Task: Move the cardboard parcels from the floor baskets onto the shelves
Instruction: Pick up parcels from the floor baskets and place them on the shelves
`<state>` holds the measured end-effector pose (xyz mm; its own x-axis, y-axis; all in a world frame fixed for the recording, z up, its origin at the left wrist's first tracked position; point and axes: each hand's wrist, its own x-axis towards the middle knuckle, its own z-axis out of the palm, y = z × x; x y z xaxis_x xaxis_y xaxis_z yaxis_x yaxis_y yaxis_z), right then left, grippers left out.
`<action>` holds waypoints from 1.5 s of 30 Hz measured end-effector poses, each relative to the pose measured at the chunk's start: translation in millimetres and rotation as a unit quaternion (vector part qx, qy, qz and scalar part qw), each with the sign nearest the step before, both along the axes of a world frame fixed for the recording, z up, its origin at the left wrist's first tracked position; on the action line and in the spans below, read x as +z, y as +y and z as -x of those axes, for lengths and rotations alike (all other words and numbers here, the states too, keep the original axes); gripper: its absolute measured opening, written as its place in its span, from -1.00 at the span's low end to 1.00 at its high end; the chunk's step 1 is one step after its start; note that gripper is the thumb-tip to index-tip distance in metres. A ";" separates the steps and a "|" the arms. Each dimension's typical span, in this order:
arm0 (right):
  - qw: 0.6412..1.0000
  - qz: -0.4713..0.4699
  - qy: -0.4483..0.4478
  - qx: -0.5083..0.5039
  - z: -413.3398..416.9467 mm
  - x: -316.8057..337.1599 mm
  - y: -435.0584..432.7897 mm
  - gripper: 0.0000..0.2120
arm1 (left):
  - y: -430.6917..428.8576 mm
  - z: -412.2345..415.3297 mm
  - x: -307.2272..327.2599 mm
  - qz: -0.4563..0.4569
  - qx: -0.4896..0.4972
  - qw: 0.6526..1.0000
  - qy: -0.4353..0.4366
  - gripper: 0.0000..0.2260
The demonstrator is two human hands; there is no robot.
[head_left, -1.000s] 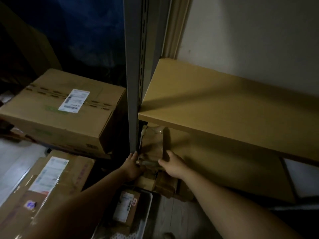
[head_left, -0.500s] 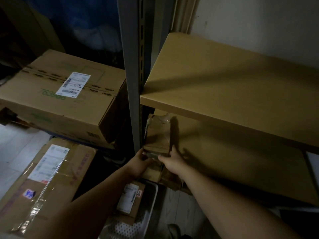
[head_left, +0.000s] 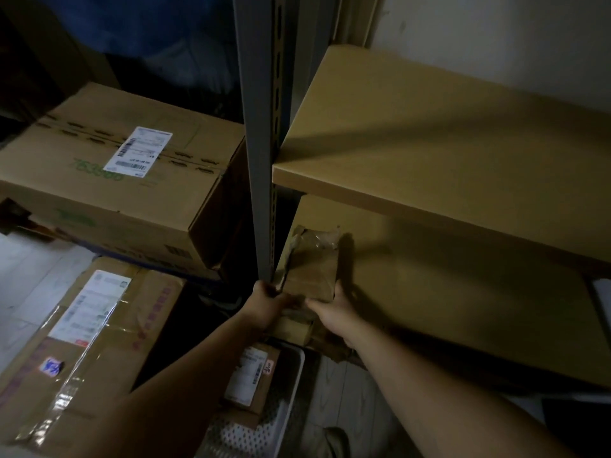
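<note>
Since a second earlier, the small brown taped cardboard parcel (head_left: 312,262) had slid deeper onto the tan lower shelf (head_left: 446,292), centre frame. My left grip (head_left: 267,302) and right grip (head_left: 334,309) pinched its near end. One labelled brown parcel (head_left: 253,375) lay in the white perforated basket (head_left: 294,378) below, unshelved.

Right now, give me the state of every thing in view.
Small parcel: flat on lower shelf, taped shut.
Left hand: grips the parcel's near left corner.
Right hand: grips its near right corner.
Basket: on floor, holds a labelled parcel.
Large box: closed, taped.
Flat box: taped shut.
</note>
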<state>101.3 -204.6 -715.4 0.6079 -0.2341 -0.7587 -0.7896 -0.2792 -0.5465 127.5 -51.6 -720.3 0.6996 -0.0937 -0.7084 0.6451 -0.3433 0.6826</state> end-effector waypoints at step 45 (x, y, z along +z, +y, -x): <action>0.906 0.140 -0.400 -0.012 330.8 443.8 -7.0 -0.15 | -12.2 303.3 447.1 0.173 -0.083 0.929 -0.317 -0.58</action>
<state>-229.5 -211.6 -271.7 0.9293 -0.3690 0.0132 -0.1798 -0.4835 -0.8567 -175.8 -63.8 -273.2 0.9216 -0.3825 -0.0663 0.0336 -0.0916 0.9952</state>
